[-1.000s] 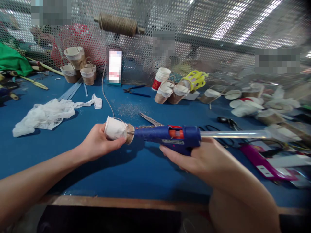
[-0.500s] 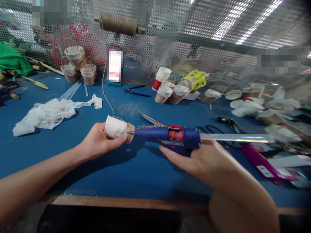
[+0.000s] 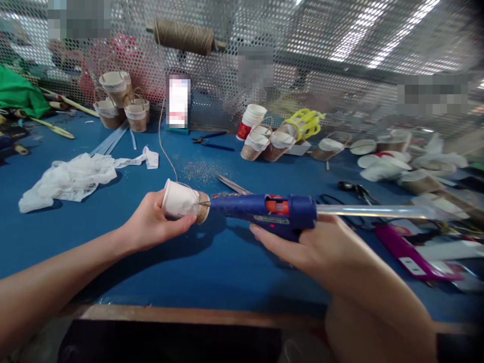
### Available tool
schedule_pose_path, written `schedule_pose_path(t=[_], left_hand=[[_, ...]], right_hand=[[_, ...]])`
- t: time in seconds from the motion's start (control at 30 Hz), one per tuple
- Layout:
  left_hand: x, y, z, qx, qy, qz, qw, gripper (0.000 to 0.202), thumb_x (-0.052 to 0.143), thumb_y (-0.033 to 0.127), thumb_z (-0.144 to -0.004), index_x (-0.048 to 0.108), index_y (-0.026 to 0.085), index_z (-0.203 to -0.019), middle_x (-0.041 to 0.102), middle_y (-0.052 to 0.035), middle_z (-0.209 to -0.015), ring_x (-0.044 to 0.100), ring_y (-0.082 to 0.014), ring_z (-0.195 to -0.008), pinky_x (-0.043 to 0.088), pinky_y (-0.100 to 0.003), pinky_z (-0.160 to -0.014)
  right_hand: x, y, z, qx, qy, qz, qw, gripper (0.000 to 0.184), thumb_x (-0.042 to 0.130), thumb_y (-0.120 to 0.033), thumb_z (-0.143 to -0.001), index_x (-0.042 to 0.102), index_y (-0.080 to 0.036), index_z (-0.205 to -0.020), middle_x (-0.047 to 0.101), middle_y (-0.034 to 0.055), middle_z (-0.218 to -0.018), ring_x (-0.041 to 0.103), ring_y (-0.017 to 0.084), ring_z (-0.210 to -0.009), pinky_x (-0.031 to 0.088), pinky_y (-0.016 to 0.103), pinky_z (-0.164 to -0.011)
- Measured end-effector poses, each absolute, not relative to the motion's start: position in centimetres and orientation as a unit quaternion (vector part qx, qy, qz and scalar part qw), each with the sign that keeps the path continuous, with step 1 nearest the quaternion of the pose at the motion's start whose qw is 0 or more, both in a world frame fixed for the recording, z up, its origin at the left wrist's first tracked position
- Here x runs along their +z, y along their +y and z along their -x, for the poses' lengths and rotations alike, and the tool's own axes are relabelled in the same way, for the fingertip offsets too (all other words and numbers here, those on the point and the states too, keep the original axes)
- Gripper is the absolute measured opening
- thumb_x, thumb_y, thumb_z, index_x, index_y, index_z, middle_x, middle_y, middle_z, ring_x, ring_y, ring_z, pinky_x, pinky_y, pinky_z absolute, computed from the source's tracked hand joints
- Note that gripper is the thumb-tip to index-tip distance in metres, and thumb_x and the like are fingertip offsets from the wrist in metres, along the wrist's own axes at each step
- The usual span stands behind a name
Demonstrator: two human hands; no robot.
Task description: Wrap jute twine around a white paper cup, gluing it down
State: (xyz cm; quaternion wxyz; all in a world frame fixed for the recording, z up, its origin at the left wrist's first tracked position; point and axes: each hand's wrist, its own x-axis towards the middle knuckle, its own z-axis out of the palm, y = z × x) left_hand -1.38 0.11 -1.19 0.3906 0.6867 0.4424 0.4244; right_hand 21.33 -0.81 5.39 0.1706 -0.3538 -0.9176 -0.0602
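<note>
We look down on a blue surface (image 3: 212, 277) with a wooden front edge (image 3: 196, 316). Just above its middle, our left hand (image 3: 153, 219) grips a white paper cup (image 3: 178, 199) tipped on its side, rim to the left, its base end wound with twine. Our right hand (image 3: 306, 244) has its fingers wrapped round a blue glue gun (image 3: 242, 205); the nozzle overlaps the wound end, though we cannot tell whether it touches. A clear glue stick (image 3: 363, 210) juts from the gun's back.

Farther back on the surface we see open scissors (image 3: 231, 185), pliers with blue handles (image 3: 219, 147) and a phone (image 3: 178, 101) propped upright, its screen blurred. To our left lie crumpled white lace (image 3: 73, 179) and, behind it, small twine-covered buckets (image 3: 136, 119) piled up. To our right, a stack of paper cups (image 3: 250, 121) stands by more buckets, with a purple case (image 3: 404, 252) nearer us among clutter.

A perforated metal panel (image 3: 219, 75) closes off the back, a spool of twine (image 3: 183, 39) mounted across it; bright strips of light show through at upper right.
</note>
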Motion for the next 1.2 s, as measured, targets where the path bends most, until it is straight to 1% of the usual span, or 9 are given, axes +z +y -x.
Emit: schedule_pose_path(t=[0.1, 0.17, 0.23, 0.33, 0.47, 0.67, 0.8, 1.0, 1.2], left_hand=[[-1.1, 0.1, 1.5, 0.423, 0.432, -0.708, 0.364, 0.014, 0.062, 0.019, -0.066, 0.063, 0.01, -0.076, 0.069, -0.007, -0.075, 0.063, -0.0149, -0.065, 0.051, -0.02, -0.058], [-1.0, 0.0, 1.5, 0.421, 0.427, -0.72, 0.349, 0.011, 0.061, 0.018, -0.066, 0.063, 0.011, -0.073, 0.069, -0.006, -0.074, 0.063, -0.0144, -0.064, 0.051, -0.02, -0.058], [-0.9, 0.0, 1.5, 0.416, 0.421, -0.736, 0.327, 0.007, 0.061, 0.018, -0.066, 0.063, 0.012, -0.071, 0.069, -0.0045, -0.073, 0.062, -0.0135, -0.062, 0.051, -0.02, -0.059], [-0.8, 0.0, 1.5, 0.411, 0.416, -0.759, 0.286, 0.005, 0.06, 0.017, -0.066, 0.063, 0.014, -0.068, 0.068, -0.0035, -0.073, 0.062, -0.0134, -0.064, 0.051, -0.02, -0.06], [-0.9, 0.1, 1.7, 0.411, 0.406, -0.774, 0.259, 0.005, 0.061, 0.017, -0.066, 0.064, 0.014, -0.067, 0.068, -0.0039, -0.072, 0.062, -0.0148, -0.067, 0.05, -0.022, -0.063], [-0.9, 0.1, 1.7, 0.404, 0.413, -0.776, 0.252, 0.005, 0.06, 0.018, -0.066, 0.065, 0.015, -0.067, 0.068, -0.0037, -0.07, 0.062, -0.0158, -0.067, 0.05, -0.023, -0.063], [-0.9, 0.1, 1.7, 0.405, 0.413, -0.777, 0.25, 0.005, 0.061, 0.019, -0.066, 0.065, 0.016, -0.067, 0.068, -0.0039, -0.069, 0.061, -0.0153, -0.064, 0.051, -0.023, -0.062], [-0.8, 0.0, 1.7, 0.404, 0.366, -0.81, 0.215, 0.003, 0.06, 0.014, -0.067, 0.063, 0.016, -0.065, 0.067, -0.0022, -0.068, 0.06, -0.0134, -0.063, 0.049, -0.023, -0.067], [-0.8, 0.0, 1.8, 0.399, 0.372, -0.806, 0.231, 0.004, 0.061, 0.014, -0.066, 0.064, 0.016, -0.067, 0.067, -0.0021, -0.068, 0.06, -0.0138, -0.065, 0.049, -0.023, -0.066]], right_hand=[[5.0, -0.6, -21.7, -0.134, -0.931, 0.305, 0.147, 0.041, 0.03, -0.012, -0.076, 0.069, -0.025, -0.072, 0.035, -0.0004, -0.038, 0.026, 0.012, -0.04, 0.014, 0.027, -0.041], [4.7, -0.5, -21.9, -0.116, -0.925, 0.337, 0.135, 0.039, 0.03, -0.016, -0.078, 0.068, -0.025, -0.076, 0.045, 0.0019, -0.045, 0.032, 0.013, -0.043, 0.016, 0.028, -0.042], [4.6, -0.5, -21.9, -0.079, -0.917, 0.372, 0.122, 0.035, 0.032, -0.022, -0.079, 0.067, -0.024, -0.079, 0.048, 0.0018, -0.049, 0.037, 0.013, -0.045, 0.019, 0.027, -0.043], [4.8, -0.7, -21.5, 0.007, -0.885, 0.446, 0.137, 0.024, 0.04, -0.03, -0.079, 0.061, -0.022, -0.07, 0.048, -0.0003, -0.049, 0.041, 0.012, -0.046, 0.027, 0.026, -0.043], [5.1, -0.8, -20.9, 0.118, -0.832, 0.517, 0.159, 0.025, 0.045, -0.036, -0.077, 0.05, -0.021, -0.057, 0.05, -0.001, -0.05, 0.044, 0.013, -0.049, 0.037, 0.027, -0.05], [5.0, -0.7, -21.0, 0.128, -0.822, 0.531, 0.159, 0.028, 0.047, -0.038, -0.075, 0.047, -0.022, -0.052, 0.044, -0.003, -0.042, 0.041, 0.012, -0.042, 0.035, 0.027, -0.045], [5.3, -0.6, -21.0, 0.133, -0.828, 0.521, 0.159, 0.027, 0.045, -0.037, -0.076, 0.048, -0.023, -0.054, 0.047, -0.0025, -0.046, 0.043, 0.012, -0.045, 0.036, 0.027, -0.046], [5.3, -0.3, -20.9, 0.124, -0.829, 0.523, 0.154, 0.033, 0.045, -0.039, -0.076, 0.042, -0.022, -0.049, 0.046, -0.0018, -0.046, 0.044, 0.012, -0.046, 0.034, 0.028, -0.046], [5.4, -0.6, -20.9, 0.197, -0.799, 0.55, 0.143, 0.025, 0.047, -0.04, -0.076, 0.052, -0.023, -0.057, 0.045, -0.0048, -0.037, 0.043, 0.011, -0.035, 0.034, 0.027, -0.039]])
